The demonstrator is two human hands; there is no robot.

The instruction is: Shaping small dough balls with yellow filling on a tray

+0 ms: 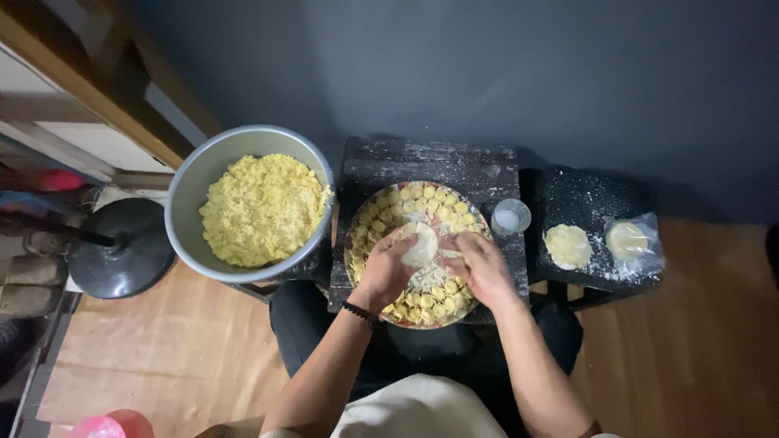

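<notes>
Left hand (388,268) cups a round dough wrapper (420,244), fingers half curled; right hand (480,268) pinches its edge. Looks soft, thin, tearable — hold by rim, over tray (357,235) w/ dumplings.

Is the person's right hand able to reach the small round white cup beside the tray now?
Probably yes: the right hand is close to the small round white cup, with nothing between, though its fingers touch the dough wrapper.

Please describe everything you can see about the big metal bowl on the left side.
The metal bowl is large, round and grey, with a thin rim and smooth inner walls. It stands upright and open, about half full of crumbly yellow filling. It sits left of the dark stool that carries the tray of dumplings, its rim close to both. Neither hand touches it.
</notes>
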